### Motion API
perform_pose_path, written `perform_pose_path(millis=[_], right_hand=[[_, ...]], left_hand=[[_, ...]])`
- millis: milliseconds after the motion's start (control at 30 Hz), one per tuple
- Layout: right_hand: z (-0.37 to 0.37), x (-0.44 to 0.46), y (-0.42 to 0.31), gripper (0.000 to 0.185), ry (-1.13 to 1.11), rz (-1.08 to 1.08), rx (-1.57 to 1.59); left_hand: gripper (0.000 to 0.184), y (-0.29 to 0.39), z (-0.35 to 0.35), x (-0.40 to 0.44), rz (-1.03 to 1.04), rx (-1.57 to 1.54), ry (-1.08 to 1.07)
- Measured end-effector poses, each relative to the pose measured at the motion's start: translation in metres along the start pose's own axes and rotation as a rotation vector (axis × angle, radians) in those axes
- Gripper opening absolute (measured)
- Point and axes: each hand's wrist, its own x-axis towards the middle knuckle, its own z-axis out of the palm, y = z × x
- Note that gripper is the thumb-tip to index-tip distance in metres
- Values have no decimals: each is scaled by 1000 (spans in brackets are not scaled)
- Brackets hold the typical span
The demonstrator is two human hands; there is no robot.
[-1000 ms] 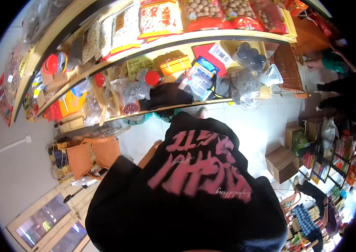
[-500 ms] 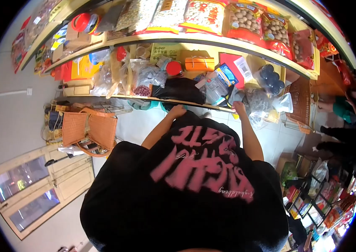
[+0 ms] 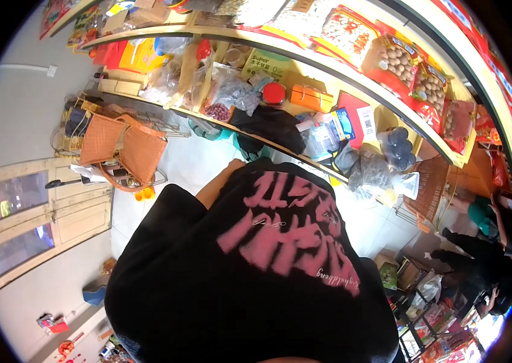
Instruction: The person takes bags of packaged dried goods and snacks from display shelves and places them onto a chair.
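Note:
My left hand [image 3: 236, 164] is low in front of my black shirt [image 3: 280, 242], close to its hem and below the front edge of the shelf [image 3: 198, 114]. Its fingers are too small and partly hidden to make out. My right hand is out of sight, with the shirt's right side where it would be. On the shelf ahead lie a black bag [image 3: 271, 126], a red-lidded jar [image 3: 274, 94], an orange box [image 3: 311, 98] and a clear plastic pack [image 3: 322, 139]. A bag of dark red beans [image 3: 218, 112] rests left of the black bag.
A wicker chair [image 3: 138, 154] stands at the left, near a wooden cabinet door [image 3: 80, 212]. Packed snack bags [image 3: 396, 63] line the upper shelf. A wicker basket [image 3: 428, 184] is at the right. Another person in a green garment [image 3: 481, 216] is at far right.
The view has turned to the right, and the shelf now slants down rightward. My right hand, earlier at the shelf edge, has gone from view. My left hand sits slightly lower and further left.

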Motion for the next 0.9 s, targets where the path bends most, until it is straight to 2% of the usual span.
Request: perform_pose_path(millis=[33,333,400,533,600,633,667,700,767,833,900], right_hand=[[1,-3,-1,26,-21,19,0],[-15,-7,-41,30,-63,141,135],[-27,-4,-61,31,-37,198,292],[-73,-8,-135,33,51,374,834],[-92,-1,-167,34,89,379,966],[-102,2,-188,34,97,348,968],[-112,0,-210,32,94,300,938],[-122,3,-235,30,91,251,908],[-128,6,-263,31,24,189,812],[-107,16,-254,35,65,7,618],[-96,8,-249,36,9,28,485]], left_hand=[[35,-6,3,-8,-26,-18,-56],[37,-39,6,-42,-74,-222,-22],[37,-43,3,-37,-61,-226,-19],[38,-44,-1,-28,-43,-263,-12],[38,-41,-6,-32,-33,-269,-23],[38,-41,-8,-34,0,-233,-37],[39,-52,0,-24,169,-57,-49],[39,-57,6,-17,177,-69,-58],[39,-65,20,-5,27,-239,-25],[39,-78,32,8,76,-240,4],[40,-79,32,3,-20,-401,-173]])
